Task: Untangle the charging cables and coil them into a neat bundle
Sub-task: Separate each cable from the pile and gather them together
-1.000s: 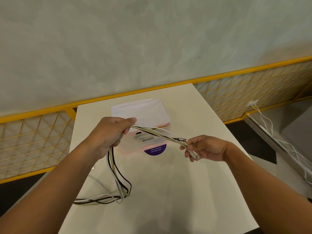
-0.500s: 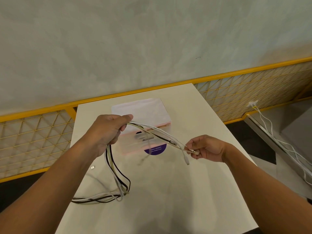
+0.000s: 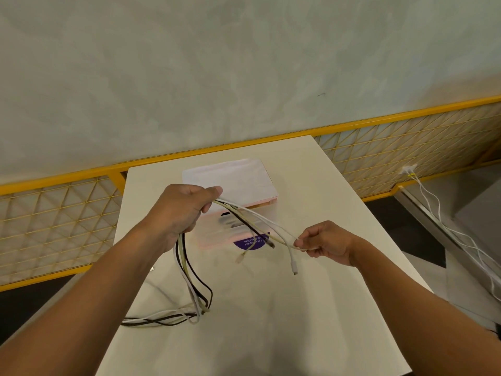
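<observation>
A single wide-angle view — head-worn, facing forward and down across the white table [image 3: 271,335]; left hand [image 3: 179,213] and right hand [image 3: 325,242] sit close below it; the wall [image 3: 244,77] fills the top.

Tabletop [image 3: 311,321]: pale and rectangular, as I see it.
Box [image 3: 238,180]: pink and white, lying toward the far end, purple round label [image 3: 250,244] at its near edge.
Cables [image 3: 162,318]: black and white lengths resting near the left edge.
</observation>
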A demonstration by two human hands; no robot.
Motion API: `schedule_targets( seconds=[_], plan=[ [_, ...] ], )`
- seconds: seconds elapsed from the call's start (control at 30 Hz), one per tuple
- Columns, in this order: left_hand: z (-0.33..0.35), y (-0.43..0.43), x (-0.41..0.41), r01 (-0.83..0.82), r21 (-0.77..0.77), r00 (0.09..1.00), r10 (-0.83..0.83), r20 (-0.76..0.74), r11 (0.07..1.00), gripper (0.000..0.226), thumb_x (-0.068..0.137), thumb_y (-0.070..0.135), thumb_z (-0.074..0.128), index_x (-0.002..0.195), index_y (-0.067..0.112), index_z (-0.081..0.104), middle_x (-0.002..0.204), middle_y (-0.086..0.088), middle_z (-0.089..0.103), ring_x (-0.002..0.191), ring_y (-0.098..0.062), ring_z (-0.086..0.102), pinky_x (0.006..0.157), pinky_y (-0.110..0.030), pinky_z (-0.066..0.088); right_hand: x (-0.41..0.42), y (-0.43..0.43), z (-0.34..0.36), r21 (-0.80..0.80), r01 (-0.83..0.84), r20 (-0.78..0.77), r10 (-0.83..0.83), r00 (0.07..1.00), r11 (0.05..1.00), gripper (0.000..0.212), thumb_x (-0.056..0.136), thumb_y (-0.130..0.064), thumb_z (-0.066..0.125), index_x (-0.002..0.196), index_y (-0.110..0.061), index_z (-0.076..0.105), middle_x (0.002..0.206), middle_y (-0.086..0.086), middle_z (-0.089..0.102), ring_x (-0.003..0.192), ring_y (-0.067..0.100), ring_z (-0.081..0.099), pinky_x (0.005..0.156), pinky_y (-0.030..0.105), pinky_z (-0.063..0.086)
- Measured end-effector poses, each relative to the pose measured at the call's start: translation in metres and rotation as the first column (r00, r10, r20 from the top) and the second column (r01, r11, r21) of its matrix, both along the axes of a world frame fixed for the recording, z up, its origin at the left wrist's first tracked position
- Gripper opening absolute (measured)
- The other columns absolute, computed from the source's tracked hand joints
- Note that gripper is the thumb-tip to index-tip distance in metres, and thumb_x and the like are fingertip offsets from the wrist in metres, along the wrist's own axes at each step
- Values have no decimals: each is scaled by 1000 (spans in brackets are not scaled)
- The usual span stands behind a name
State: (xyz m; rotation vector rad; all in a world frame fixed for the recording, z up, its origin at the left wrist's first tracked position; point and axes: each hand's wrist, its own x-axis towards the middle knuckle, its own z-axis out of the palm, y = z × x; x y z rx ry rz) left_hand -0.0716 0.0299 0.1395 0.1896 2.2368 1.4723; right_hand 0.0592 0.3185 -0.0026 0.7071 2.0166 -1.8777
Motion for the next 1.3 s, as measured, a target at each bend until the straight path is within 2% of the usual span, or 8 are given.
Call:
schedule_targets(
  seconds=[0.13, 0.27, 0.43, 0.67, 0.8, 1.0, 1.2, 1.3],
  plan=[
    [-1, 5, 4, 21, 1, 1000, -21, -1, 1000, 45, 89, 38, 72, 58, 11, 55, 64, -11, 29, 50, -19, 16, 48, -25, 19, -3, -2, -1, 39, 39, 7, -39, 999, 998, 5, 85, 0, 75, 87, -2, 78, 78, 14, 70, 69, 22, 58, 68, 34, 47],
    [3, 7, 9, 106, -40, 994, -107, -22, 994, 48, 90, 42, 69, 58, 11, 53, 54, -5, 27, 49, -18, 16, 44, -22, 22, -8, -8, 21, 225, -117, 68, 105, 992, 967, 30, 88, 1, 67, 112, -15, 76, 114, -1, 72, 106, 17, 64, 92, 34, 46],
    [7, 22, 22, 259, -152, 957, -274, -92, 954, 52, 94, 50, 60, 61, 11, 57, 42, 7, 33, 38, -9, 25, 49, -21, 29, -25, -34, 85, 94, -155, -268, 175, 948, 983, 51, 83, 5, 62, 128, -19, 67, 128, -4, 69, 125, 15, 60, 101, 31, 50],
    [15, 39, 26, 323, -213, 932, -349, -99, 922, 62, 99, 61, 34, 66, 17, 63, 40, 17, 46, 40, -3, 45, 53, -19, 34, -51, -88, 132, 456, -363, -319, 530, 785, 812, 17, 92, -3, 66, 94, -19, 71, 91, -7, 74, 90, 11, 70, 85, 26, 53],
    [9, 29, 19, 308, -139, 948, -316, -43, 941, 51, 89, 65, 51, 93, 15, 61, 71, 3, 57, 61, -11, 48, 61, -26, 44, -53, -94, 125, 517, -282, -308, 483, 820, 808, 27, 101, -13, 53, 87, -30, 69, 77, -6, 66, 74, 12, 59, 74, 31, 50],
    [-42, 5, 27, 435, -82, 899, -426, 107, 897, 40, 89, 46, 71, 98, 7, 64, 66, 1, 61, 62, -13, 55, 68, -29, 49, -57, -72, 116, 533, -127, -316, 337, 887, 836, 22, 100, -13, 52, 96, -18, 74, 98, 1, 72, 97, 23, 65, 88, 43, 52],
    [-81, -25, 39, 403, -54, 893, -380, 240, 913, 36, 94, 48, 61, 91, 12, 61, 59, 6, 49, 61, -15, 54, 71, -27, 45, -46, -28, 92, 658, -35, -221, 238, 946, 752, 27, 101, -8, 48, 91, -19, 70, 74, -5, 59, 72, 17, 53, 63, 26, 40],
    [-84, -34, 42, 418, 1, 869, -400, 292, 908, 44, 101, 48, 47, 98, 8, 63, 61, 4, 44, 59, -13, 46, 63, -22, 42, -41, -6, 72, 772, -43, -127, 221, 967, 634, 27, 103, -16, 50, 89, -33, 67, 92, -3, 63, 92, 21, 58, 82, 34, 48]
  ],
)
